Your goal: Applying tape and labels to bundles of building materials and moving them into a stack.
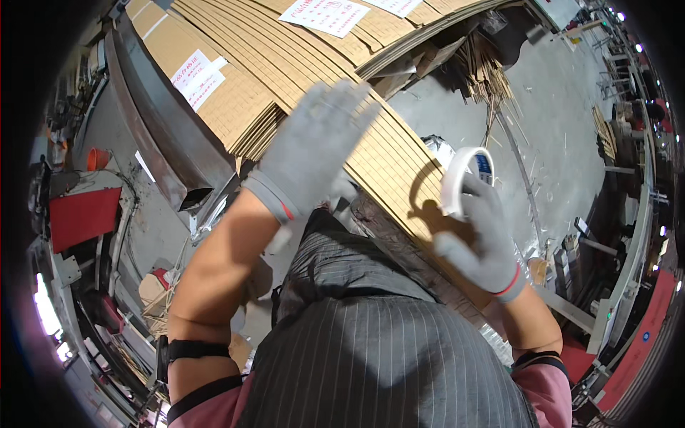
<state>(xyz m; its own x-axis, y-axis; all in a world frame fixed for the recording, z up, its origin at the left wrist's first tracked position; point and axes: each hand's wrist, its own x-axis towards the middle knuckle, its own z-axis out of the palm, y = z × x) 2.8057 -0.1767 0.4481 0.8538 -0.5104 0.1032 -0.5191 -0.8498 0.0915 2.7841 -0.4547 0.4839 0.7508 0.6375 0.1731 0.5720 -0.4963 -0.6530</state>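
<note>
You have two gloved hands and one white roll of tape. The roll is held in your right hand, the fingers hooked into its ring and the thumb standing apart; it lies well to the right of your left hand, just beyond the right edge of the brown grooved boards. Your left hand is spread over those boards. White papers lie at three spots on their far part. One orange bucket stands far left, its contents too small to make out.

Grey gloves, red-edged cuffs, pink black-trimmed sleeves, dark pinstriped garment
</note>
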